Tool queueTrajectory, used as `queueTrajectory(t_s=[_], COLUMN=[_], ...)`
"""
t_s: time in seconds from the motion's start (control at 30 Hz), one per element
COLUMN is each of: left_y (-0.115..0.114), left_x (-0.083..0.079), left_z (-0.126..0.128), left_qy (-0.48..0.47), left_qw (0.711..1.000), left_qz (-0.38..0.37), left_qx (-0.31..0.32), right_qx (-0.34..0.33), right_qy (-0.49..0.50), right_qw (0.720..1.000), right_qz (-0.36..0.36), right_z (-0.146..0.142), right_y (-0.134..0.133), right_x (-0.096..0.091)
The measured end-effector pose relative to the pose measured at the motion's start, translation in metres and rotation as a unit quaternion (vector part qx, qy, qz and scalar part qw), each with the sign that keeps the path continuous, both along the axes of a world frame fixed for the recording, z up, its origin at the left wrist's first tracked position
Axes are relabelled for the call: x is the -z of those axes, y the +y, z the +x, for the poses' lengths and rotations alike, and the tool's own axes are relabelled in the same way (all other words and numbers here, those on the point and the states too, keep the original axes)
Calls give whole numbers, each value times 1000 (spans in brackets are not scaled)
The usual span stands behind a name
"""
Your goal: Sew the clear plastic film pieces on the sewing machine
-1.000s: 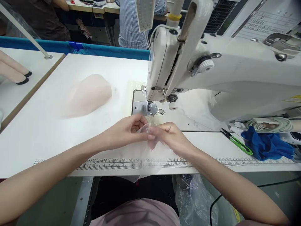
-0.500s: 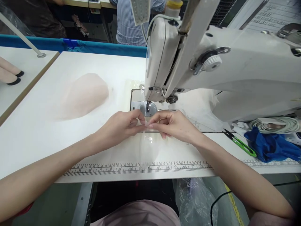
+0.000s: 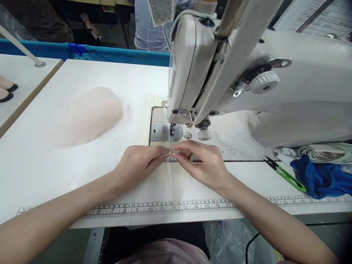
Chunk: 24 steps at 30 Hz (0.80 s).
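Observation:
My left hand (image 3: 137, 165) and my right hand (image 3: 207, 167) meet just in front of the sewing machine's (image 3: 184, 62) metal needle plate (image 3: 161, 132). Between thumb and finger, each hand pinches a bit of thin sheer fabric (image 3: 171, 152). Most of that fabric is so see-through that its outline is hard to make out; it seems to hang toward the table edge. A sheer pinkish fabric piece (image 3: 96, 113) lies flat on the white table, left of the machine and apart from both hands.
Green thread snips (image 3: 287, 176) and a crumpled blue cloth (image 3: 323, 178) lie at right, near a coiled pale cord (image 3: 327, 152). A printed ruler (image 3: 137, 211) runs along the front edge. Another person's fingers (image 3: 5, 90) show at far left; a person in striped clothing (image 3: 151, 27) is beyond.
Both hands have shifted slightly toward me, away from the needle plate, still pinching the sheer fabric. The left fingers have straightened, and the whole view has moved a little.

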<state>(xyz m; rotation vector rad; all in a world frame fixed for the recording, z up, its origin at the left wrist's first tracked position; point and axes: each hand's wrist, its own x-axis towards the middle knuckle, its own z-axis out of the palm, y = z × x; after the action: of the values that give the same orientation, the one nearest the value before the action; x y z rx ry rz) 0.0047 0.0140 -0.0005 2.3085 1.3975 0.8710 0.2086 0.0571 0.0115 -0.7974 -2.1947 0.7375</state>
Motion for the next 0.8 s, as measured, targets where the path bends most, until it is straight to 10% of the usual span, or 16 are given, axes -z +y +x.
queueTrajectory(t_s=[0.8], left_y=[-1], left_x=[2], left_z=[2], left_qy=[34], left_qw=[994], left_qz=[99], left_qx=[-30], right_qx=[-53], right_qy=[-25], right_qw=[997], right_qz=[47], right_z=[2], right_y=[1], right_x=[7])
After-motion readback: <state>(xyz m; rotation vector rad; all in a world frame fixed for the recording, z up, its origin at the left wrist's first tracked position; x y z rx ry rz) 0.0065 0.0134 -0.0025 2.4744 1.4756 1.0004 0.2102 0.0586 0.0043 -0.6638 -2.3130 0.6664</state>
